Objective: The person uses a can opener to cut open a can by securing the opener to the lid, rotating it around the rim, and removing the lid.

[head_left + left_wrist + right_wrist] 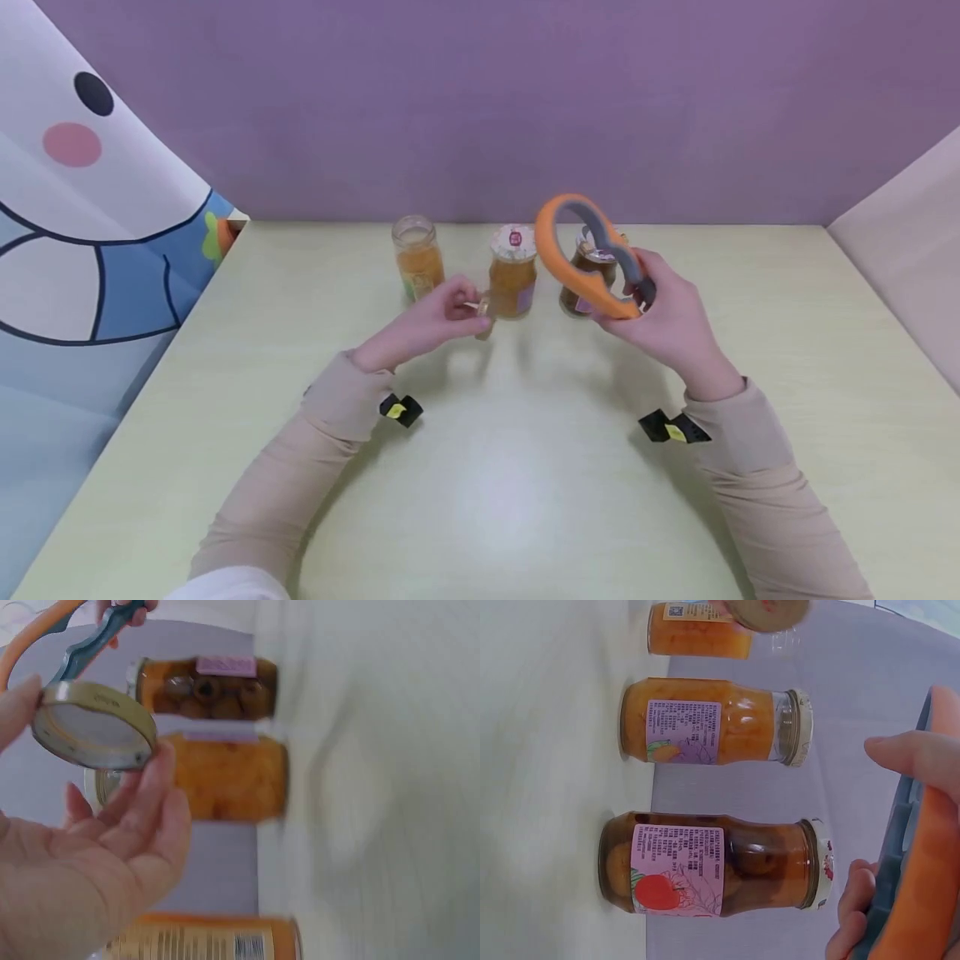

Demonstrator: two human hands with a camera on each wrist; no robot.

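My left hand (pixel 431 321) pinches a gold-rimmed jar lid (pixel 94 724) between thumb and fingertips, its underside showing in the left wrist view. Behind that hand stands a lidless jar (pixel 417 254) of orange fruit, its glass mouth bare. My right hand (pixel 671 321) grips an orange and grey jar opener (pixel 549 246), held up in the air with its loop pointing left. Partly behind the loop is a jar of dark fruit (pixel 735 862) with a white patterned lid on. Between the hands stands a lidded jar of orange fruit (pixel 513 283), upright.
The three jars stand in a row near the back of a pale table (pixel 495 500). A purple wall (pixel 480 108) rises right behind them. On the left hangs a cartoon-printed cloth (pixel 82 275), and a pale panel (pixel 907 258) borders the right side.
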